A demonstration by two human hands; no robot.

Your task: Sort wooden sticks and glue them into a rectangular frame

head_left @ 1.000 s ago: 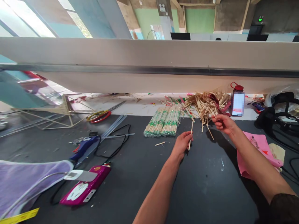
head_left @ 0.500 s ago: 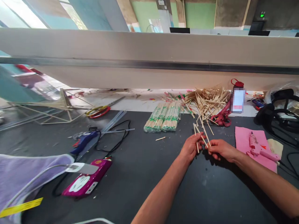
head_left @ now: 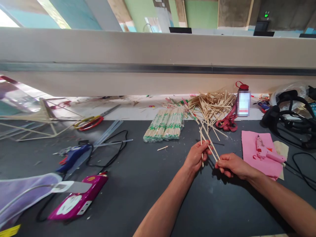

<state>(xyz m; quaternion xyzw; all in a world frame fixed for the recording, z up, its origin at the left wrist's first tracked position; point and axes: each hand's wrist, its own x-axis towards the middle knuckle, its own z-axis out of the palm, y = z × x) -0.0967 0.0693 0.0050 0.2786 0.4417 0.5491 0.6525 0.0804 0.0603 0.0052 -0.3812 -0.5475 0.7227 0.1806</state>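
Both hands over the dark desk (head_left: 153, 184), right of centre. Left hand (head_left: 197, 154) and right hand (head_left: 230, 164) sit close together, a small gap between them. A few thin sticks (head_left: 206, 135) run across that gap, fanning up and away toward the back of the desk. Left grip is closed around the sticks' lower part, fingers curled and thumb on top. Right grip is pinched shut on the near ends of the sticks, which cross just above its knuckles. Exact stick count is hard to tell, maybe three or four, since they overlap. The sticks are lifted off the desk, tips pointing toward the loose stick pile (head_left: 214, 102) at the back edge.

Two wrapped stick bundles (head_left: 165, 125) lie left of the hands, well apart from them. One short stick piece (head_left: 162, 148) lies just in front of the bundles. A red strap (head_left: 225, 122) is beside the pile, and a bottle (head_left: 243, 101) stands behind it. A pink sheet (head_left: 251, 144) lies right of the right hand with a pink glue gun (head_left: 266, 152) on it. Far left: scissors (head_left: 89, 121), a blue glue gun (head_left: 72, 156) and a magenta device (head_left: 76, 202).
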